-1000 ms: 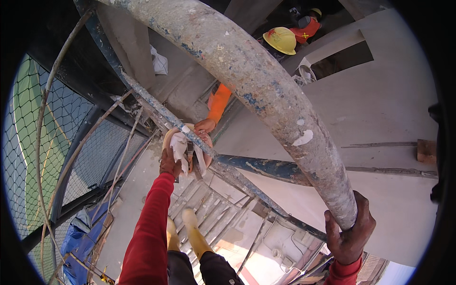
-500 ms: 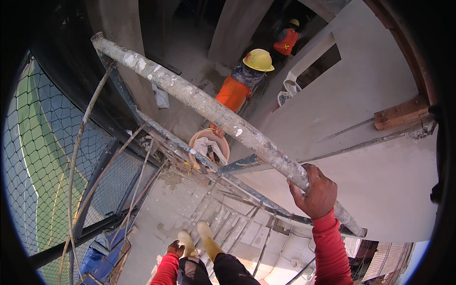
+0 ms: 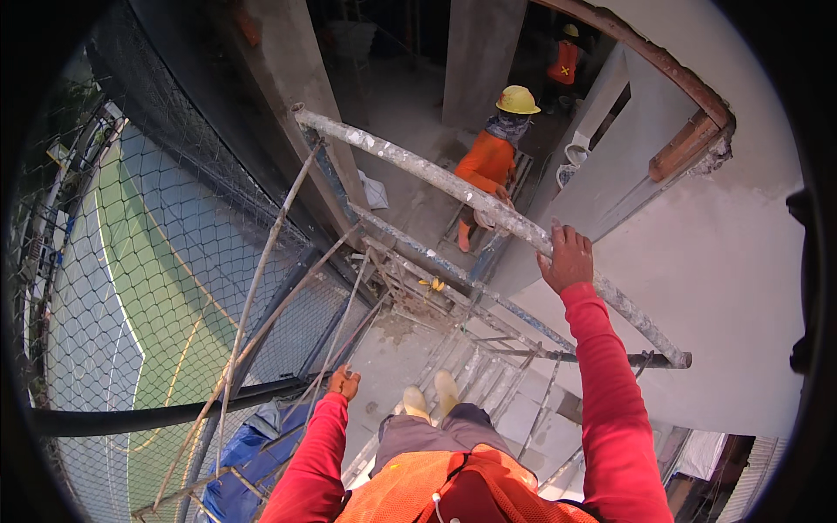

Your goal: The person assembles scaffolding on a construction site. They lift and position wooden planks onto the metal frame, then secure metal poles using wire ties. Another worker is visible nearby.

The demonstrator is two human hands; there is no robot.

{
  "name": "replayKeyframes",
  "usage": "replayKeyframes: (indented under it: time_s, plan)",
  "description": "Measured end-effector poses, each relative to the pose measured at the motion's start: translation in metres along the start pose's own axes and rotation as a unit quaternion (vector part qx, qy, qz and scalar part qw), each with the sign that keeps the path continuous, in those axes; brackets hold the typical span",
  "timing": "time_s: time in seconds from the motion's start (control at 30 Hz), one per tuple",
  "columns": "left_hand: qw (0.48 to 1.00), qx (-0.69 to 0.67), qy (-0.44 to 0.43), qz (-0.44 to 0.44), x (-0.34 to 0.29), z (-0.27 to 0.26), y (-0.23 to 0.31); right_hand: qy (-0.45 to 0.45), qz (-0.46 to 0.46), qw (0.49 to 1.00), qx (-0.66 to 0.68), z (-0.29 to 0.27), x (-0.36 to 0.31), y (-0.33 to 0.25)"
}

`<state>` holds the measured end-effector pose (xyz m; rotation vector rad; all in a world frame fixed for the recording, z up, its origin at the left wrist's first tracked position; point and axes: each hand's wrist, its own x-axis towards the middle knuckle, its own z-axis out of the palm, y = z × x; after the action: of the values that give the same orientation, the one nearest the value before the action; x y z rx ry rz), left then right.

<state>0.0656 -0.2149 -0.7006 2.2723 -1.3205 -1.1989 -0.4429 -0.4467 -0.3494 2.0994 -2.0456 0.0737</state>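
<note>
The right hand lies over a paint-spotted metal pipe, its fingers reaching across to the far side and only slightly bent, the thumb apart on the near side; how firmly it closes cannot be told. The left hand hangs low with half-curled fingers, close to some slim poles; whether it touches one, or holds anything small, cannot be made out. Underfoot, pale boots stand by slatted boards, next to a grey floor slab with damp-looking stains. On the left, black netting rises in front of a green and blue court, with a crumpled blue tarp at its foot. A smooth plastered wall fills the right side, and a concrete column stands behind the far end of the pipe. Past the rail, in a shadowed interior, a co-worker in orange and a yellow helmet bends forward; another person in an orange vest is deeper in. The pipe slants from the upper left, passes beneath the right hand, and ends lower right beyond it, well apart from the left hand.
</note>
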Motion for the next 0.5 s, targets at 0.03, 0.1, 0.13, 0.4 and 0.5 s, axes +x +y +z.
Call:
replayKeyframes:
  time_s: [0.03,0.1,0.13,0.4,0.5]
  plan:
    - [1.000,0.018,-0.001,0.014,-0.002,-0.007,0.008,0.078,-0.042,0.996,0.000,-0.001,-0.014,-0.003]
    - [0.999,0.013,-0.014,0.026,-0.020,-0.014,0.017,0.154,-0.081,0.984,-0.027,0.007,-0.051,-0.015]
    - [0.999,-0.003,-0.016,0.043,-0.033,-0.017,0.017,0.133,-0.080,0.988,0.020,0.017,-0.079,-0.023]
    - [0.950,0.212,-0.218,0.073,-0.066,-0.005,-0.053,-0.431,0.247,0.841,0.216,0.121,-0.425,-0.023]
    - [0.871,0.336,-0.320,0.162,-0.044,-0.001,-0.076,-0.437,0.350,0.802,0.206,0.117,-0.535,-0.003]
